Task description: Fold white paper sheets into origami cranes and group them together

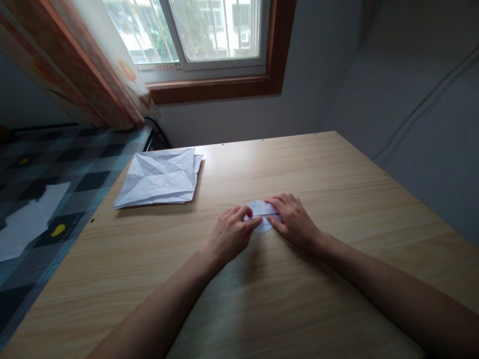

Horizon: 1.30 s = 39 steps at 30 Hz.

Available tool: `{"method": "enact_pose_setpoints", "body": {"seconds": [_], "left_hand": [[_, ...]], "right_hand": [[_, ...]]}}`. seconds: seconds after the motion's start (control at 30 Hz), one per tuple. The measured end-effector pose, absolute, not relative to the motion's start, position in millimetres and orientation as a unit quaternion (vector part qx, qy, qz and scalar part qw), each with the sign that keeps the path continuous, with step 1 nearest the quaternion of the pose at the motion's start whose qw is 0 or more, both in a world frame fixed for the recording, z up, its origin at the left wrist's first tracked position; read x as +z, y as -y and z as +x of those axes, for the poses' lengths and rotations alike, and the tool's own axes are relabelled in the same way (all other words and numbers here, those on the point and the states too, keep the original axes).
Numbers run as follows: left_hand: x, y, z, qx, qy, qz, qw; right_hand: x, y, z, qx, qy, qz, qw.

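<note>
white folded paper lies on the tabletop right between your hands, long axis running left to right, your left hand pinching its left end in curled fingers, your right hand pressing unclenched, fingers flat, on its right end.

Dim room, daylight only from window, overexposed; soft shadows on table, wide-angle bending at edges.

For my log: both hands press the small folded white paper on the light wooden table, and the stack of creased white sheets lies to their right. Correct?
No: in the head view the stack of creased white sheets lies to their left. The left hand and right hand press the small folded white paper on the light wooden table.
</note>
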State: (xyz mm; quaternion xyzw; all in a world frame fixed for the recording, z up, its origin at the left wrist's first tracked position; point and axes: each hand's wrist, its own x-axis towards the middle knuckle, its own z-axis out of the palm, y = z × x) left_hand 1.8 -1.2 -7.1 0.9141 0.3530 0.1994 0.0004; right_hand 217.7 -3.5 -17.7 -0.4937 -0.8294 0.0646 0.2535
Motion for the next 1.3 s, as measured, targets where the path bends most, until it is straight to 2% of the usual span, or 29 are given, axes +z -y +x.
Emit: {"method": "enact_pose_setpoints", "body": {"seconds": [0.37, 0.67, 0.97, 1.3], "left_hand": [[-5, 0, 2, 0.195, -0.307, 0.931, 0.009], [-3, -1, -1, 0.200, -0.293, 0.935, 0.014], [-2, 1, -2, 0.202, -0.311, 0.929, -0.012], [0, 1, 0, 0.183, -0.254, 0.949, -0.043]], "right_hand": [[-19, 1, 215, 0.082, 0.831, -0.497, 0.234], [-17, -7, 216, 0.107, 0.816, -0.490, 0.288], [-19, -6, 218, 0.060, 0.832, -0.455, 0.312], [-21, -2, 218, 0.033, 0.873, -0.407, 0.266]]}}
